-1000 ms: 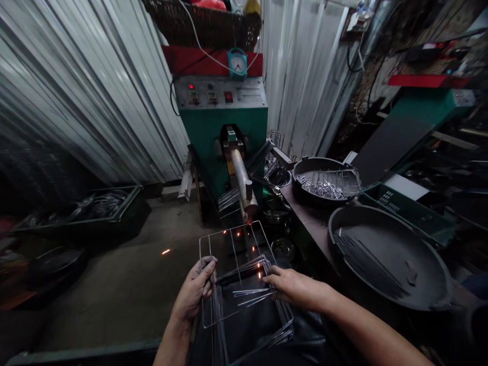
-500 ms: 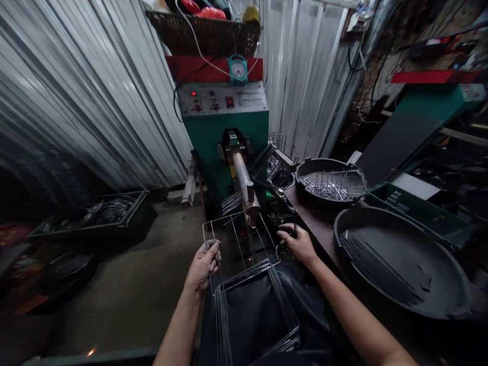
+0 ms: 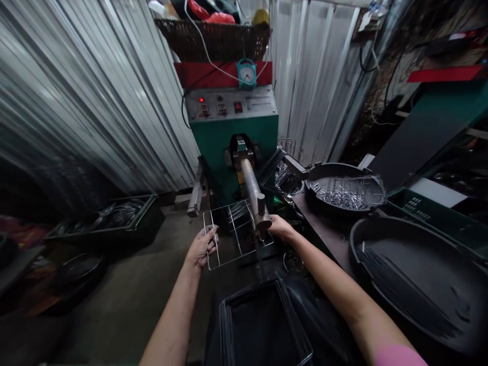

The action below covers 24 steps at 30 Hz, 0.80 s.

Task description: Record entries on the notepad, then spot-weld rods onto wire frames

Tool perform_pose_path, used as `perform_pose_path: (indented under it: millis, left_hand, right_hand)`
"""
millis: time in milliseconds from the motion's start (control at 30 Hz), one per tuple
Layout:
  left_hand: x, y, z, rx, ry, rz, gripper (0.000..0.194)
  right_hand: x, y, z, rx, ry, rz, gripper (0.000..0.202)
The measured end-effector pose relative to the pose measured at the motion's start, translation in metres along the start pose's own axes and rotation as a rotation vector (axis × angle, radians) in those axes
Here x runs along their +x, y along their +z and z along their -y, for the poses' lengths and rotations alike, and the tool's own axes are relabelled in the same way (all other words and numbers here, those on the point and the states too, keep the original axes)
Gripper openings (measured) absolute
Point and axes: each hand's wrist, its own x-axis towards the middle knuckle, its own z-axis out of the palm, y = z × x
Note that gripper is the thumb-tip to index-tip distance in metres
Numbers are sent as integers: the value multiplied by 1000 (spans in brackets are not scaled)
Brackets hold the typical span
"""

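A rectangular wire frame (image 3: 235, 233) with crossbars is held level below the spot welder's arm (image 3: 251, 185). My left hand (image 3: 203, 247) is closed around its left side, thumb on top. My right hand (image 3: 281, 227) is at the frame's right side, right beside the welder's electrode tip (image 3: 263, 223). Its fingers look curled, but the tip partly hides them, and I cannot make out what they hold. A stack of similar wire frames (image 3: 224, 325) lies on my lap, over dark cloth.
The green welding machine (image 3: 213, 137) carries a clock (image 3: 246, 73) and a basket (image 3: 213, 40). On the right are a round pan of short metal rods (image 3: 316, 203) and a larger pan of dark wires (image 3: 423, 244). A green crate (image 3: 141, 216) sits left.
The wire frame has lifted off the stack and gone forward under the welder's arm. My right hand has moved left to the electrode tip. The view has shifted slightly.
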Motion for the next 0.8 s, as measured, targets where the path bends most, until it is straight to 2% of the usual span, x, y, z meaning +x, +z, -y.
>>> perform_pose_path:
  millis: [300,500,800]
  left_hand:
    - [13,-1,-5,8,-26,-24,24]
    - [16,1,-5,11,-25,-19,23]
    - [19,3,-7,52,-26,-20,26]
  right_hand:
    - [9,5,10,-118,-46,-29,15]
    - [9,4,15,-149,6,-57,14]
    - [20,1,11,-162,-2,-53,19]
